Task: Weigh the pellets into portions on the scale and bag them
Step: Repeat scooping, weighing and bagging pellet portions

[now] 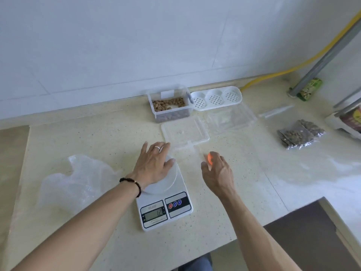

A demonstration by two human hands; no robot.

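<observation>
White scale (165,204): one, on the pale speckled counter (97,133), its round platform at the far end and a lit display facing the person.
Left hand (154,165): fingers straight and spread, palm flat on the scale's platform; a ring on one finger, a dark bead bracelet (132,184) at the wrist.
Right hand (218,171): just right of the scale, fingers curled round one small orange thing (210,158), perhaps a scoop; blur hides its shape.
Pellets (169,103): brown, in one clear tub (170,105) beyond the scale, against the wall.
Lid (184,132): one, clear, lying flat between the scale and the tub.
Filled bags (300,133): seemingly two, overlapping, holding dark pellets, well to the right of the scale.
Empty bags (230,118): clear, flat, beyond and right of the scale; the count cannot be told.
Crumpled plastic (82,178): one sheet or bag, just left of the scale.
White tray (215,98): one, with three perforated round wells, beyond the scale beside the tub.
Yellow hose (293,69): one, far right of the scale along the wall.
</observation>
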